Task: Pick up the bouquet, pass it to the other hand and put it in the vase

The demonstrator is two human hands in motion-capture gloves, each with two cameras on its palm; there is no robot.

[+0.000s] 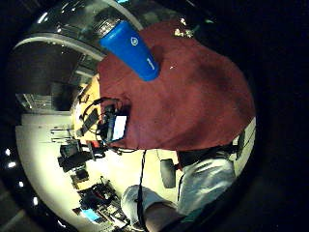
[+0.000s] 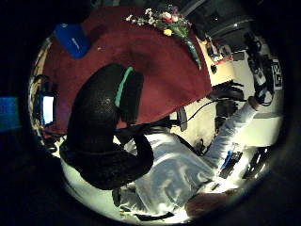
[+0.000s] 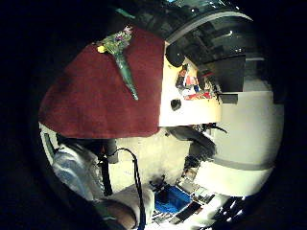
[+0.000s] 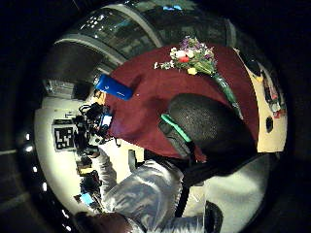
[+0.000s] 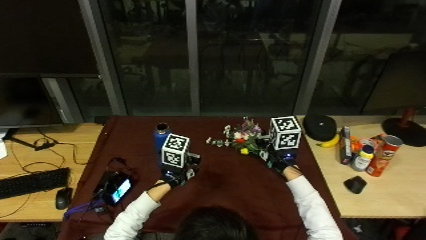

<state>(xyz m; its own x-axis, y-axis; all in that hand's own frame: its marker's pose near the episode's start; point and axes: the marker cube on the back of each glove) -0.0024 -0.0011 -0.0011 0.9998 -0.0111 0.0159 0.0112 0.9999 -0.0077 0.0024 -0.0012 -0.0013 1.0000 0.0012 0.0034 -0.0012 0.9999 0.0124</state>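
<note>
Outside view, bouquet (image 5: pixel 243 139) on red cloth (image 5: pixel 219 185), blue vase (image 5: pixel 161 136), phone (image 5: pixel 118 188)

In the outside view most of the left hand (image 5: pixel 174 175) sits behind its glove's gear, so its fingers cannot be made out; the right hand (image 5: pixel 283 161) is covered the same way, and it hides the lower stems of the bouquet (image 5: pixel 241 137). Whether that hand touches the stems cannot be told. The blue bottle (image 5: pixel 162 138) is partly hidden behind the left hand's gear, and the labels on the cans (image 5: pixel 383 155) at the desk's (image 5: pixel 373 192) right end are too small to read
</note>
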